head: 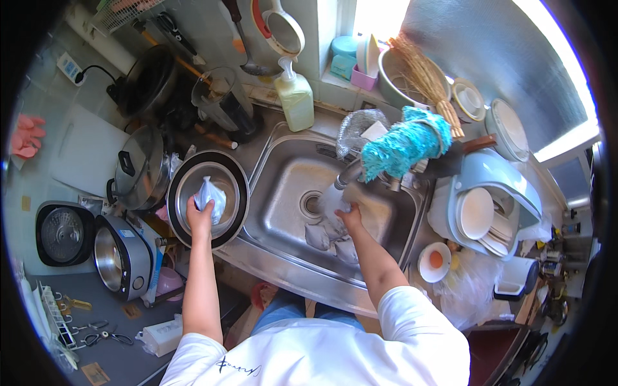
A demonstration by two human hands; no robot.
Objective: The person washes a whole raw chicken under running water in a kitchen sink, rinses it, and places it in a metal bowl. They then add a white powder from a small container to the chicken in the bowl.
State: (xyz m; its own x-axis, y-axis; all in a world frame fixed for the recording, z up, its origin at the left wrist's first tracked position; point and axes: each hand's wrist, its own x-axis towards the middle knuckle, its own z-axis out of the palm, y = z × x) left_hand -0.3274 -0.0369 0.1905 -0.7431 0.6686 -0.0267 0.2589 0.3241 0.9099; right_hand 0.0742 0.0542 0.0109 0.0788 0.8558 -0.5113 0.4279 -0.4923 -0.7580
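My left hand [200, 214] grips a small knotted plastic bag [211, 199] with whitish contents, over a round metal bowl [185, 179]. That bowl sits inside a larger dark pan [172, 193] at the sink's left edge. Over the stainless steel sink [289, 169], my right hand [350, 215] is at a clear, wet-looking plastic bag [332, 203] under the faucet [351, 174]; how firmly its fingers close is hard to tell. Below that hand, several small filled bags [317, 236] lie on the sink bottom beside the drain [309, 204].
A turquoise cloth [403, 144] wraps the faucet. Behind the sink stands a soap pump bottle [295, 103]. On the right are a dish box with bowls [474, 212] and a small bowl [434, 262] holding an orange thing. A lidded pot [140, 166] and a rice cooker [120, 255] stand left.
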